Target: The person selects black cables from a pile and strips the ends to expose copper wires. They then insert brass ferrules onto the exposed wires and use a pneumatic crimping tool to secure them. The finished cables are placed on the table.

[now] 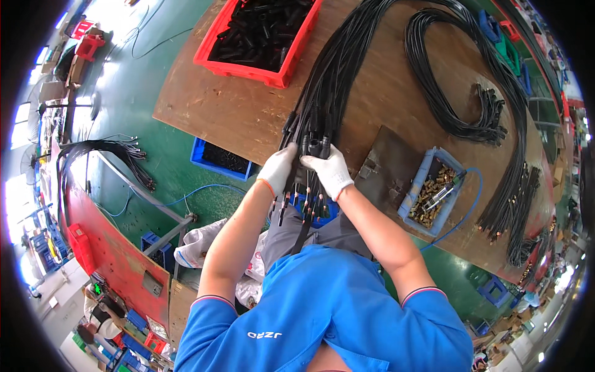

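Note:
A thick bundle of black cables (338, 74) runs down the brown table and over its near edge. Stripped copper ends (308, 208) hang above my lap. My left hand (278, 167), in a white glove, closes on the bundle's left side. My right hand (330, 171), also gloved, grips the right side, its thumb against a black sleeve (315, 147) with an open round end. More black sleeves sit on the cables just above both hands. The fingers behind the cables are hidden.
A red bin (282, 77) of black tubular parts stands at the far left of the table. To the right, a light-blue bin (406, 208) holds brass fittings and a metal tool on a blue hose (474, 204). Another cable coil (427, 93) lies far right. A person (102, 313) is at lower left.

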`<state>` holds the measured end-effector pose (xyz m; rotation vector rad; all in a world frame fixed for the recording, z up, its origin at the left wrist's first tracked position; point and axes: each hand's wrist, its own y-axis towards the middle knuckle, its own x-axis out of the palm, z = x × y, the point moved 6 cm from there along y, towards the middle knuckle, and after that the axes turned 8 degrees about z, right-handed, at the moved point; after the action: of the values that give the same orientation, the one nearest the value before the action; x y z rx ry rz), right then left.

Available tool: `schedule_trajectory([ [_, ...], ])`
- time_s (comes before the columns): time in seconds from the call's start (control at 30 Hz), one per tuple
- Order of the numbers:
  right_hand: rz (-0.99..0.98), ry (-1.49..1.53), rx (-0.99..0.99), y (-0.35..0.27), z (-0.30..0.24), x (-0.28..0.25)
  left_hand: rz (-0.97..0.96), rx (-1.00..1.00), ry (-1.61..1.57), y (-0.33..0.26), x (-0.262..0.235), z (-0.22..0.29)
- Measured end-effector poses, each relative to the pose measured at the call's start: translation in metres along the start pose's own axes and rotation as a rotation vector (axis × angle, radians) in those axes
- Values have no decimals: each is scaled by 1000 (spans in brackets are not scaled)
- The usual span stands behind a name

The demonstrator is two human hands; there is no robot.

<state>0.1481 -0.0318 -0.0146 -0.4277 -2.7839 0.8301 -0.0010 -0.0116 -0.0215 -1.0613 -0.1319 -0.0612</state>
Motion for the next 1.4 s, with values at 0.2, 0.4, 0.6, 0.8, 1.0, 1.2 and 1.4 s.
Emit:
schedule_trajectory([
  [0.2,-123,212,156,-25,3,-40,-301,-248,-381,21,-15,-24],
  [0.4,-95,86,171,-56,19,-66,-284,-142,-164,26,-10,-24],
  [0.6,-186,-76,59,-83,8,-67,-239,-117,50,15,1,-10],
  [0.8,-251,-170,69,-109,18,-71,-158,65,164,-6,15,7],
  [1.0,-251,-348,71,-125,31,-93,-127,178,130,-2,22,1],
  [1.2,-287,-427,32,-136,25,-100,-113,192,120,-10,29,-1],
  [1.4,-337,-442,68,-141,21,-102,-105,189,168,-7,29,-4],
])
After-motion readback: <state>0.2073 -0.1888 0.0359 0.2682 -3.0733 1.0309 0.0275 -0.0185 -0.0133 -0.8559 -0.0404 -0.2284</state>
